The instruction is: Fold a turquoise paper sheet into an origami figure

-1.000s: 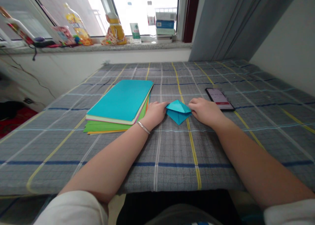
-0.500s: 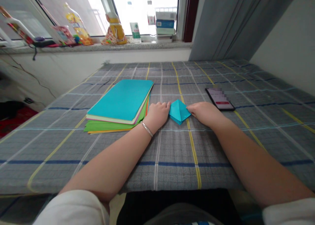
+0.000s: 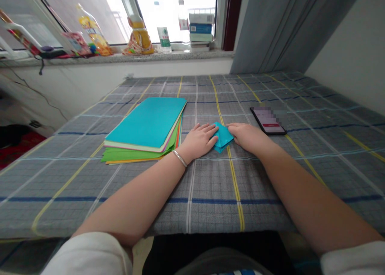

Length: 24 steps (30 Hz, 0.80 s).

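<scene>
Seen from the head camera, a person works a small folded piece of teal paper (image 3: pixel 223 136) on a table covered with a grey plaid cloth (image 3: pixel 210 186). The left hand (image 3: pixel 199 140) lies flat, fingers (image 3: pixel 207 129) spread and pressing down on the left part of the folded paper, a thin silver bracelet (image 3: pixel 179 158) around its wrist. The right hand (image 3: pixel 247 135) rests palm down at the paper's right edge, its fingers touching that edge and holding it against the cloth; neither hand is clenched. The folded paper sits between the two hands, near the middle of the table, on a yellow stripe of the cloth.

Just to the left of the left hand lies a stack of coloured paper sheets (image 3: pixel 147 128), teal on top with green, orange and pink edges showing beneath. A smartphone (image 3: pixel 268 121) lies face up, screen lit, just beyond the right hand.

Along the far windowsill (image 3: pixel 120 58) stand a yellow bottle (image 3: pixel 92 30), snack packets and small boxes. A grey curtain (image 3: pixel 279 26) hangs at the right.
</scene>
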Motion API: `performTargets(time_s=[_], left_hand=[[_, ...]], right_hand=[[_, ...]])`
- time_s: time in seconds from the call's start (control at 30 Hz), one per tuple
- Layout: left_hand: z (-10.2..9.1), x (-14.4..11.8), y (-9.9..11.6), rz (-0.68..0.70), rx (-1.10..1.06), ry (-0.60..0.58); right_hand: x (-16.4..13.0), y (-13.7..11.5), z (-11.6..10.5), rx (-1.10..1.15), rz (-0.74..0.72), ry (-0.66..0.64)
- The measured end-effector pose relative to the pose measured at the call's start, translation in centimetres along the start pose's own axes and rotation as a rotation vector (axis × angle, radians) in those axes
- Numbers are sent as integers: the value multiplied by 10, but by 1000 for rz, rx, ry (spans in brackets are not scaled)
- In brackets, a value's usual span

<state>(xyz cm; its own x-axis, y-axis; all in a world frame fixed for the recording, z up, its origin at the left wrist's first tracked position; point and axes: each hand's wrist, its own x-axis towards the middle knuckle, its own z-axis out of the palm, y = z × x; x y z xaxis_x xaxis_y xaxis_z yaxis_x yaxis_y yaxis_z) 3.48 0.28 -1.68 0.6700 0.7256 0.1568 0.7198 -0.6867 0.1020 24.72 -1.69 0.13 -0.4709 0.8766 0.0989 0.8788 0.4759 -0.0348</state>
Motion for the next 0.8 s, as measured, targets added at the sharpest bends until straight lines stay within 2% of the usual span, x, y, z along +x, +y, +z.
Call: performTargets(time_s=[0.17, 0.3, 0.57, 0.67, 0.8], left_hand=[[12, 1, 4, 24, 90, 1], [14, 1, 5, 16, 137, -4], [13, 3, 11, -20, 163, -35], [13, 5, 12, -31, 152, -46], [14, 8, 12, -32, 145, -43]], right_hand=[[2, 4, 0, -22, 74, -7], [1, 5, 2, 11, 122, -5], [2, 13, 10, 245, 316, 75], [5, 12, 13, 265, 271, 84], [9, 5, 21, 110, 179, 79]])
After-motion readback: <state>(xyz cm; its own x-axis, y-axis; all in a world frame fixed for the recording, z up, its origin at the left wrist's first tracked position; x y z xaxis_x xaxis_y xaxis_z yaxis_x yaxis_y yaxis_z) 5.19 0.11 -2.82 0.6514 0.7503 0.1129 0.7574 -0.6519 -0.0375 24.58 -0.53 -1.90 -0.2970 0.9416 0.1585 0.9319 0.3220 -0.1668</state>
